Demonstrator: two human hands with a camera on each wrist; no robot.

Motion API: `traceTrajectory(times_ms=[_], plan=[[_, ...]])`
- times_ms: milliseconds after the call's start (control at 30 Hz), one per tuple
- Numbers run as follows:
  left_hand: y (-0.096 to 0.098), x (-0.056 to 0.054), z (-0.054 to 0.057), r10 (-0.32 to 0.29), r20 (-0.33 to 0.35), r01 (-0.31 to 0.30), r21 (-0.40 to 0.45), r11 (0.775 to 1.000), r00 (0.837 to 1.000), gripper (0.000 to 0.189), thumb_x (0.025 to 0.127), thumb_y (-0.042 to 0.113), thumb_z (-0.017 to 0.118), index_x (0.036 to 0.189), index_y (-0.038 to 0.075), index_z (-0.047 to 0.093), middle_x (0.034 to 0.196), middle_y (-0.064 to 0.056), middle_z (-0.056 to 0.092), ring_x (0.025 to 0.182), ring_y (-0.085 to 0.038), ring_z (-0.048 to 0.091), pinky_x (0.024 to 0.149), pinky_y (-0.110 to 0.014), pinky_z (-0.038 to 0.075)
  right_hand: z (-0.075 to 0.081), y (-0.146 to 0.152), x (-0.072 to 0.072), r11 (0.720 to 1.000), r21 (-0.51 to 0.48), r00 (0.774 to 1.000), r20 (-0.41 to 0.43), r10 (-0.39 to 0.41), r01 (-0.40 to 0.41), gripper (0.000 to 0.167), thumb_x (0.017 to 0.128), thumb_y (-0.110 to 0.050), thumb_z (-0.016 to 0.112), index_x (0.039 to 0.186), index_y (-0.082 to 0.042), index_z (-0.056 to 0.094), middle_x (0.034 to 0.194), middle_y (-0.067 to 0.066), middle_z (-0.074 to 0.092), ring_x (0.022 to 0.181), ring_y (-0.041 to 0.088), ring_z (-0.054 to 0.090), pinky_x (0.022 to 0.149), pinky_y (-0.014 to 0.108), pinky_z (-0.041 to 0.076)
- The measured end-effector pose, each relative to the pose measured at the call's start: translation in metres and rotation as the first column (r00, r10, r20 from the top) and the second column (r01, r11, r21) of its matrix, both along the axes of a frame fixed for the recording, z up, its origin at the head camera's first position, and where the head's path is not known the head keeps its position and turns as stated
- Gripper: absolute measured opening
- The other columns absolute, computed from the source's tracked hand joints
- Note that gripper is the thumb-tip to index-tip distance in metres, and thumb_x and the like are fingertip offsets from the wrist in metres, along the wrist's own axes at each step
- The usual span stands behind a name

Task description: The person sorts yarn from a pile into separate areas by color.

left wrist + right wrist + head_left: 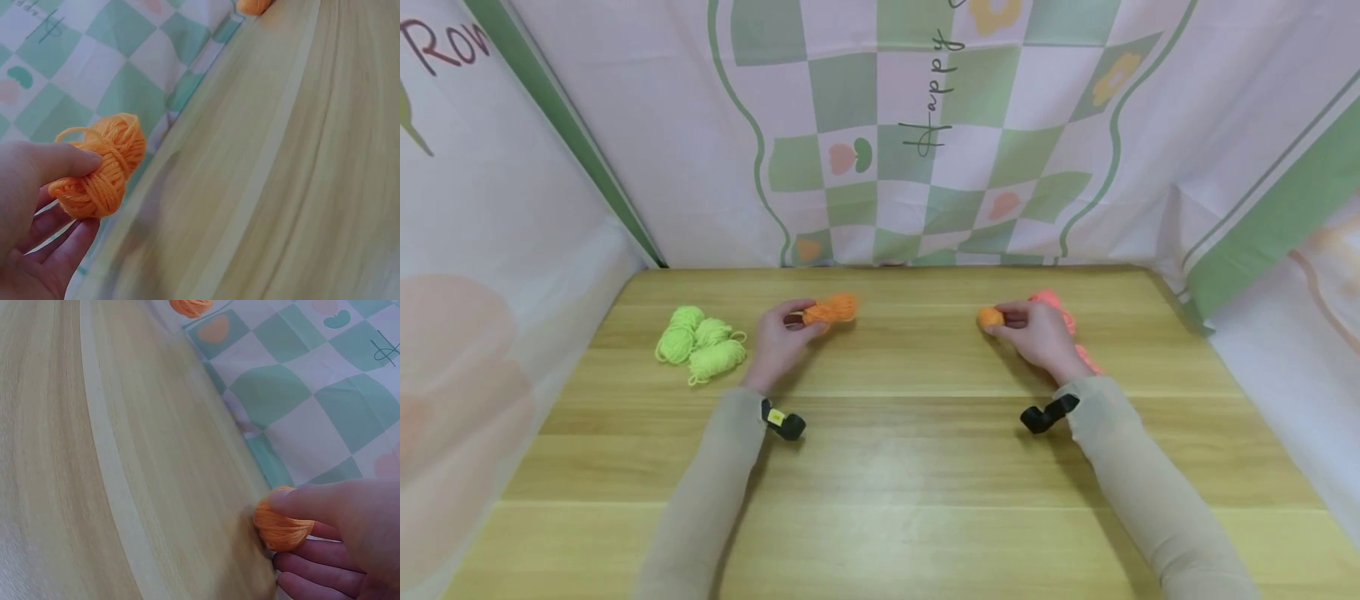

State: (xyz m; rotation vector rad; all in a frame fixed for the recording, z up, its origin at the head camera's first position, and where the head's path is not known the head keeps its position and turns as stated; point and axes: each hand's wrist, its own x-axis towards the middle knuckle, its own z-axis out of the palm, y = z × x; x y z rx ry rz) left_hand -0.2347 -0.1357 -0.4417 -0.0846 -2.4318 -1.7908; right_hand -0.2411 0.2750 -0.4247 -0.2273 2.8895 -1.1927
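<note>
An orange yarn skein (832,309) is pinched between the thumb and fingers of my left hand (782,337), toward the back of the table. In the left wrist view, this skein (109,165) shows a band of strands around its middle and a loose loop. My right hand (1037,337) grips another orange yarn skein (990,317), its end facing left; in the right wrist view the thumb lies over that skein (281,528). Pink yarn skeins (1051,304) lie behind and beside the right hand, partly hidden by it.
Several lime-green yarn skeins (700,342) lie grouped on the wooden table (880,483), left of my left hand. A checked cloth (902,133) hangs along the table's back edge. Each wrist wears a black camera mount (1048,414).
</note>
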Motion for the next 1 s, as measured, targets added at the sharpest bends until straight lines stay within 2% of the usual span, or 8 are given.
traceTrajectory(times_ms=[433, 1000], plan=[[-0.025, -0.005, -0.006, 0.013, 0.003, -0.013, -0.024, 1.0, 1.0, 0.044, 0.09, 0.003, 0.077, 0.132, -0.002, 0.064, 0.132, -0.018, 0.063, 0.117, -0.031, 0.063, 0.098, -0.033, 0.052, 0.0, -0.002, 0.002, 1.0, -0.017, 1.0, -0.004, -0.006, 0.006, 0.046, 0.096, -0.019, 0.075, 0.132, 0.007, 0.062, 0.125, 0.026, 0.066, 0.112, 0.038, 0.065, 0.093, 0.049, 0.054], [-0.034, -0.017, -0.015, 0.011, -0.012, -0.012, -0.054, 0.998, 1.0, 0.042, 0.093, 0.003, 0.074, 0.133, -0.005, 0.062, 0.133, -0.021, 0.062, 0.121, -0.033, 0.06, 0.101, -0.034, 0.051, 0.001, -0.001, 0.002, 1.0, -0.018, 1.0, 0.001, -0.006, 0.006, 0.047, 0.096, -0.02, 0.074, 0.134, 0.007, 0.061, 0.127, 0.026, 0.065, 0.115, 0.039, 0.064, 0.095, 0.05, 0.053]])
